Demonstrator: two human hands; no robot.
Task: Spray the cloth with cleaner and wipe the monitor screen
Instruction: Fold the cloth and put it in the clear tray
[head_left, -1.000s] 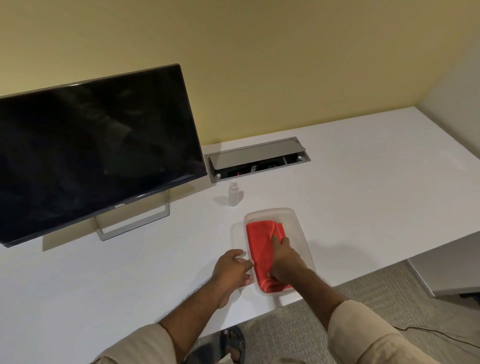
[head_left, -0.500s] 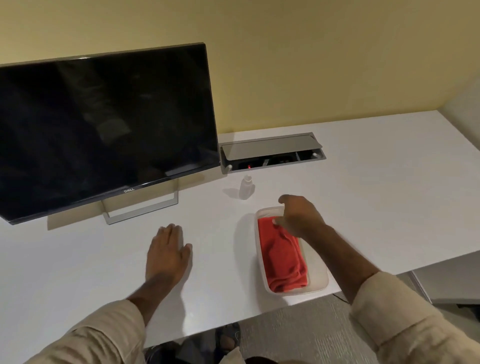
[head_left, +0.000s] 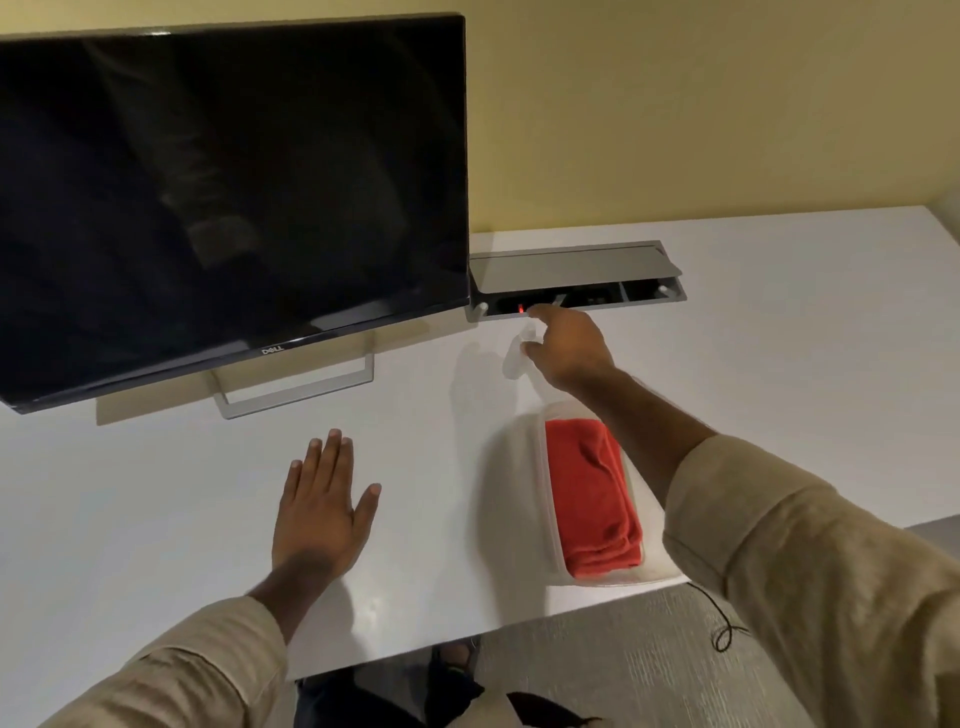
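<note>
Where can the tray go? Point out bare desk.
Bare desk runs right of the right hand, below the cable box. Another patch lies left of the left hand, under the monitor. Crowded: spray bottle to tray.

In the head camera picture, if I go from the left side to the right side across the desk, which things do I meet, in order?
Monitor → left hand, flat on the desk → small spray bottle with the right hand at it → clear tray with the red cloth.
</note>
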